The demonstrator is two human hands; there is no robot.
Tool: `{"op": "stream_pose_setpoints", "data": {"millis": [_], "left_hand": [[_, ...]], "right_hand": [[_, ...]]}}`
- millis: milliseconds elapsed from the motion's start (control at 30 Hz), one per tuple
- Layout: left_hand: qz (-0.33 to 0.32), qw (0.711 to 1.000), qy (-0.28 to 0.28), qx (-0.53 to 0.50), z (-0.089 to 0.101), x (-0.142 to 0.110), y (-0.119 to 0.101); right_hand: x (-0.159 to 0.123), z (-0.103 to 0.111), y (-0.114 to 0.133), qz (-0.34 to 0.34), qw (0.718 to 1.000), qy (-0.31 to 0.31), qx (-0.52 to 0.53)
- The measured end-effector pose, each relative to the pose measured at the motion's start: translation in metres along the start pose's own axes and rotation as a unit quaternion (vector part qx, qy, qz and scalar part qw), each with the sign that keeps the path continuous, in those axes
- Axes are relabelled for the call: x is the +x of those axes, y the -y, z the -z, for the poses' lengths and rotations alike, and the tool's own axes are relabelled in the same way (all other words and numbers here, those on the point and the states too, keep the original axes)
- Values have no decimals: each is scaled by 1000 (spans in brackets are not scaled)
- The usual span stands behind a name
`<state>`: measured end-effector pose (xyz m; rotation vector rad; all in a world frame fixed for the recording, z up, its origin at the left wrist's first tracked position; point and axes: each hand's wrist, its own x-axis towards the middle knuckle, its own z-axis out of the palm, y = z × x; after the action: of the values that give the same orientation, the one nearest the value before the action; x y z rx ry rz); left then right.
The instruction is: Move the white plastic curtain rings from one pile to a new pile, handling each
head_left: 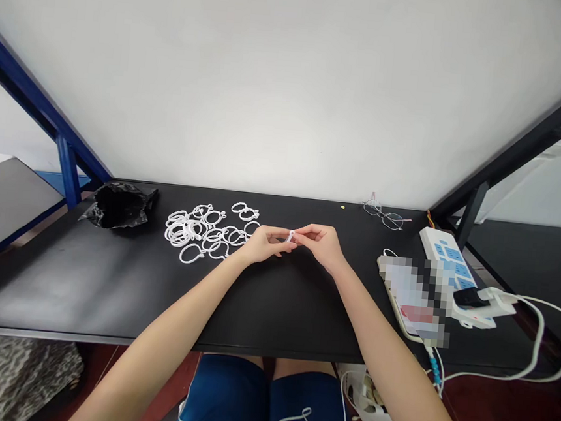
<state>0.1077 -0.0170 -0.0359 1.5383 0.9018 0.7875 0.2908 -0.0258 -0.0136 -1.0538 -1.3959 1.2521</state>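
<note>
A small white ring (289, 236), like the looped rings on the table, is held edge-on above the black tabletop. My left hand (264, 243) pinches it between thumb and fingers from the left. From the other side, the fingertips of my right hand (321, 241) close on its upper end. Fingers cover much of this ring. Just left of my left hand lies a loose heap of white rings (191, 253), each with a small looped tab; some overlap and the nearest is partly behind my hand.
A crumpled black plastic bag (120, 206) stands open at the far left. Eyeglasses (383, 214) lie at the back right. Nearer are a phone (400, 299), a white power strip (441, 247) and trailing white cables (539, 338). A black tabletop (281, 315) meets a white wall (291, 93).
</note>
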Motion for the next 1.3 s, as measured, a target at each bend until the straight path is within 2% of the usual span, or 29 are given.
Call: {"op": "stream_pose_setpoints", "data": {"millis": [167,367,633,900,1000,1167,1233,1300], "left_hand": [[7,1000,-12,3,-2,-2,-4],[-13,996,-55,70,-5,-3,-6],[-36,991,-55,113,-6,-4,-6],[-45,992,-47,108,-7,-5,-6],[-66,990,-71,102,-5,-4,-6],[-82,967,-194,144,7,1,-5],[-88,959,-214,166,11,2,-4],[-92,953,-217,189,13,2,-3]], "right_hand": [[2,2,0,-10,1000,4,1],[3,6,-1,-24,1000,-3,5],[3,5,-1,-7,1000,-8,-19],[2,4,2,-2,1000,-3,-17],[5,7,1,5,999,-37,-7],[12,20,-5,12,989,-140,41],[14,26,-8,10,987,-161,26],[14,30,-12,18,984,-175,-32]]}}
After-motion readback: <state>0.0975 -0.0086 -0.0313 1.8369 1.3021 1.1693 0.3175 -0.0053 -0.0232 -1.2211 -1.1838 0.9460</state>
